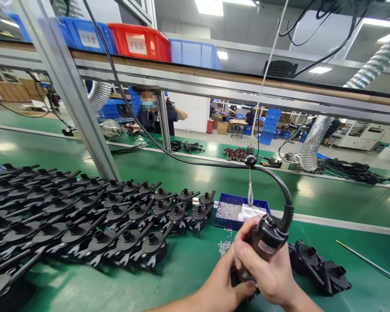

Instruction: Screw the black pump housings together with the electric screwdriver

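Observation:
My right hand (269, 273) is wrapped round a black electric screwdriver (265, 238), held upright, with its cable arching up from the top. My left hand (225, 284) is closed round the lower end of the tool and a black part beneath it that is mostly hidden. Loose small silver screws (224, 247) lie on the green mat just left of the hands. Behind them stands a small blue tray (237, 211) of screws.
Several rows of black plastic pump housings (84, 216) cover the green table to the left. Two more housings (321, 268) lie right of the hands. An aluminium post (74, 99) rises at left. A masked person (151, 115) works across the bench. Bins sit on the upper shelf.

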The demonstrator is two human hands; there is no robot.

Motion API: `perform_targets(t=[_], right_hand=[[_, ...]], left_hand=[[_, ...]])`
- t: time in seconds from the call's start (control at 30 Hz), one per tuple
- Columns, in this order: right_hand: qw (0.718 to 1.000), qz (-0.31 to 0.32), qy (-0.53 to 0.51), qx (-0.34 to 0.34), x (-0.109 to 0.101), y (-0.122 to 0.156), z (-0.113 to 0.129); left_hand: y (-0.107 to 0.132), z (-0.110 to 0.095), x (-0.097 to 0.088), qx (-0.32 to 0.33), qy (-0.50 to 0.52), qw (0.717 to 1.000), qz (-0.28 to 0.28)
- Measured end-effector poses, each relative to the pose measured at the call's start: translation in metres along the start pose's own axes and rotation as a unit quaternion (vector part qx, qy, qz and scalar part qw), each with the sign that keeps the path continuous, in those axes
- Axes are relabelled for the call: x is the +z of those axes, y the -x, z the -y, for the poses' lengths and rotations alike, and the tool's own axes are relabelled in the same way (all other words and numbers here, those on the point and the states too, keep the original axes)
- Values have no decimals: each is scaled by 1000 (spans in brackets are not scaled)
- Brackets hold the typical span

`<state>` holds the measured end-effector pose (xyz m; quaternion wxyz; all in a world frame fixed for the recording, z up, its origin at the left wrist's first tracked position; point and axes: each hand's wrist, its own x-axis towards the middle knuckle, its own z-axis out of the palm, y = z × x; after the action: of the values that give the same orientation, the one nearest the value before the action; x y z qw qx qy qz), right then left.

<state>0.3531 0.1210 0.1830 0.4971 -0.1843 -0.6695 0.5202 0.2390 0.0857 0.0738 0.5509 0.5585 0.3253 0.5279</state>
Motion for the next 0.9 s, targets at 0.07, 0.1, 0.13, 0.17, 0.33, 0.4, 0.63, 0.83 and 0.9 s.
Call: perform_targets(t=[0.07, 0.1, 0.13, 0.17, 0.33, 0.4, 0.63, 0.83, 0.9], right_hand=[[999, 18, -28, 6, 0, -2, 4], [999, 27, -42, 11, 0, -2, 5], [998, 32, -54, 21, -1, -2, 6], [997, 34, -62, 35, -1, -2, 6], [993, -34, -59, 93, 2, 1, 10], [992, -61, -50, 98, 5, 2, 11], [992, -104, -22, 66, 4, 3, -9], [995, -26, -90, 13, -17, -3, 0], [993, -23, -114, -18, -30, -5, 12]], left_hand=[[0, 0, 0, -17, -3, 1000, 1], [0, 0, 0, -24, 2, 1000, 1], [0, 0, 0, -25, 8, 1000, 2], [0, -1, 0, -19, 12, 1000, 3], [-1, 1, 2, 9, 49, 999, 5], [-1, 5, 1, 2, 66, 998, 8], [0, 7, 3, -9, 51, 999, 0], [0, 20, -8, 19, 26, 999, 22], [2, 26, -16, -6, -5, 1000, 9]])
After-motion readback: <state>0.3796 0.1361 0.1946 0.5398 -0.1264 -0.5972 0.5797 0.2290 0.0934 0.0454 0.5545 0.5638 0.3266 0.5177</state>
